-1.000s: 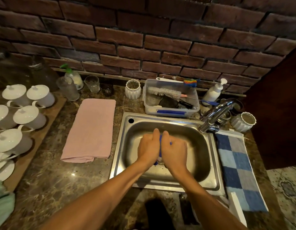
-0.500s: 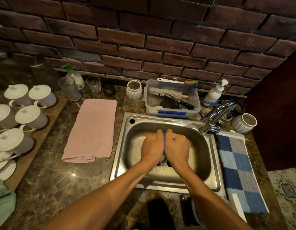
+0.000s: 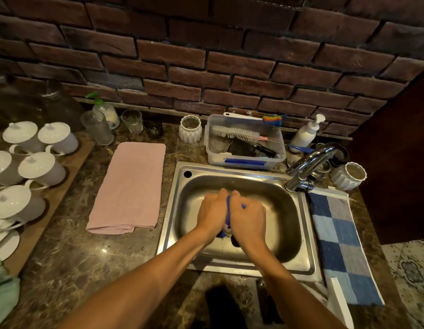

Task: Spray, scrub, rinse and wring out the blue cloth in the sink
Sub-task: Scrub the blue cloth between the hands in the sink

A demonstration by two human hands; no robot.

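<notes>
Over the middle of the steel sink (image 3: 291,262), my left hand (image 3: 212,213) and my right hand (image 3: 249,219) are pressed side by side, both gripping the blue cloth (image 3: 229,211). Only a narrow blue strip shows between the two fists, with a bit more of it below the wrists. Most of the cloth is hidden inside the hands. The chrome tap (image 3: 308,166) stands at the sink's back right corner, and I see no water running from it.
A pink towel (image 3: 130,186) lies left of the sink, a blue checked towel (image 3: 341,245) right of it. A clear tub of brushes (image 3: 244,143) and a white pump bottle (image 3: 306,131) stand behind. Several white lidded cups (image 3: 28,160) fill a board at far left. A green-topped spray bottle (image 3: 104,110) stands by the brick wall.
Both hands have stayed together on the cloth over the sink, shifting only slightly as they work it. Nothing else has moved.
</notes>
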